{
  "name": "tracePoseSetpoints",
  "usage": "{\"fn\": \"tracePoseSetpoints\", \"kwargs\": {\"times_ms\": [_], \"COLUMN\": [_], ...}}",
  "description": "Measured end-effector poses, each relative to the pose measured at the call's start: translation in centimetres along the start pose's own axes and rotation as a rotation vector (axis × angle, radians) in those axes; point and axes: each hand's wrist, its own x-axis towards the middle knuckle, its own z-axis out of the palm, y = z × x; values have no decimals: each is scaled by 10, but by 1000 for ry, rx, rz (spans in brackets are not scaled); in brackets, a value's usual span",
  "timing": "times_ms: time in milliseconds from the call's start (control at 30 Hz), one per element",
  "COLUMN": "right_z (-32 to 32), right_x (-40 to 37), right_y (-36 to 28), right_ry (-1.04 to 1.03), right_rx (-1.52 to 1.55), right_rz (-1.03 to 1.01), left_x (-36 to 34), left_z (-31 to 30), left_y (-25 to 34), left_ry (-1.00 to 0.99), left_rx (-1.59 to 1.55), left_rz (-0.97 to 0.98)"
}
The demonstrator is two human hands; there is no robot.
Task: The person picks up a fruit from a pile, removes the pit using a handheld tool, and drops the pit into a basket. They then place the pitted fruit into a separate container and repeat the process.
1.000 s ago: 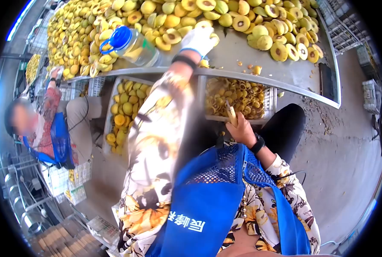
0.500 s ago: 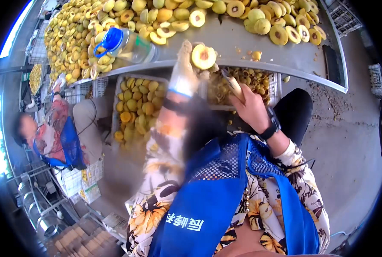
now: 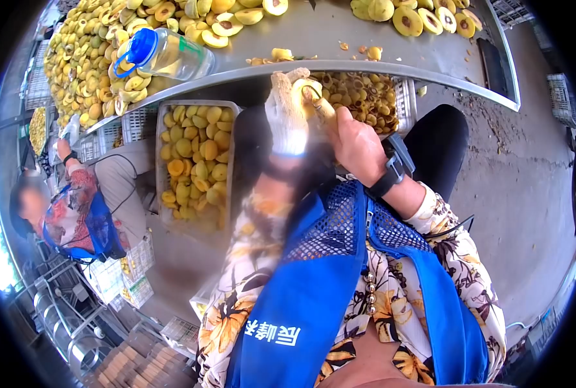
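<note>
My left hand [image 3: 288,119], in a white knitted glove, grips a yellow peach half [image 3: 306,90] just in front of the table edge. My bare right hand [image 3: 359,145] is wrapped round a wooden-handled tool [image 3: 327,115], whose tip meets the cut face of the peach half. That tip is hidden in the fruit. Under both hands stands a crate of brownish pits and fruit scraps [image 3: 369,97]. Left of my forearm is a crate [image 3: 234,139] full of yellow peach halves [image 3: 201,152].
A metal table [image 3: 314,42] carries a large heap of peach halves [image 3: 87,64] and a clear bottle with a blue lid [image 3: 171,55]. Another person [image 3: 84,207] sits at the left. Scraps [image 3: 495,136] litter the floor at the right.
Both hands have drawn together and the tool now meets the peach half, which was apart from it and facing up before. The view has shifted slightly.
</note>
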Motion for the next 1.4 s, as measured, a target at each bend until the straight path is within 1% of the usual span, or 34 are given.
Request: {"fn": "tracePoseSetpoints", "kwargs": {"times_ms": [33, 133, 233, 267, 367, 400, 433, 500, 533, 567, 633, 700, 733, 800, 833, 867, 900, 967, 1000, 1033, 1067, 1100, 1133, 1167, 1200, 1233, 1267, 1300, 1333, 1367, 1400], "right_z": [-2, 0, 7, 4, -2, 4, 7, 4, 4, 2, -5, -3, -2, 3, 4, 5, 5, 5, 4, 3, -2, -7, -15, -4, 7, 19, 25, 28, 28, 29, 30], "right_x": [-1, -3, 1, 1, 4, 4, 5, 2, 2, 4, 6, 4, 3, -1, 1, 4, 4, 3, 3, 4, 6, 9, 12, 15, 15, 13, 10, 11, 14, 15, 15], "right_y": [-2, 3, 8, 5, 1, 7, 9, -1, -3, -6, -7, 0, 1, 4, 9, 15, 20, 25, 28, 34, 39, 45, 47, 66, 86, 101, 101, 100, 92, 84, 79], "right_ry": [-41, -117, -171, -191, -238, -246, -249, -278, -298, -319, -455, -555, -570, -604, -694, -784, -876, -951, -987, -959, -872, -788, -709, -591, -434, -270, -115, -141, -171, -202, -194], "right_rx": [-8, 43, 2, 45, 176, 221, 267, 341, 381, 419, 592, 742, 820, 982, 1146, 1311, 1476, 1688, 1790, 1860, 1847, 1833, 1520, 1072, 583, 98, -64, -11, 38, 86, 90], "right_rz": [21, -35, -20, -12, 34, 61, 86, 114, 145, 177, 216, 366, 396, 460, 503, 545, 588, 407, 310, 256, 292, 324, 280, 267, 93, -69, -134, -118, -104, -89, -112], "left_x": [-2, 5, 14, 19, 9, 2, 1, -5, -6, -4, 5, 5, 6, 8, 8, 5, 5, 6, 9, 13, 5, 2, -4, -10, -10, -12, -5, 8, 26, 44, 66], "left_z": [1, -10, -15, -19, -11, -7, -5, 2, 4, 1, -11, -8, -6, -7, -2, 7, 8, 5, -11, -30, -41, -62, -96, -105, -134, -138, -136, -129, -115, -95, -75], "left_y": [1, 6, 24, 20, 18, 21, 18, 10, 13, 11, 4, 0, -1, -7, 1, 13, 18, 27, 28, 33, 49, 54, 59, 70, 68, 77, 84, 90, 93, 98, 98], "left_ry": [18, -71, -242, -264, -102, -54, -21, 119, 134, 87, -99, -85, -79, -101, -113, -60, -70, -87, -27, 31, 185, 278, 231, 371, 431, 395, 375, 356, 284, 216, 113], "left_rx": [83, 59, 117, 124, -162, -226, -179, -125, -150, -150, -354, -362, -364, -318, -295, -134, -227, -416, -465, -513, -363, -193, 156, 587, 1237, 1638, 1616, 1586, 1535, 1543, 1591], "left_rz": [33, -126, -416, -478, -418, -454, -424, -257, -283, -289, -423, -542, -600, -603, -606, -630, -611, -565, -534, -502, -397, -316, -176, -54, 69, 247, 348, 450, 580, 554, 661]}}
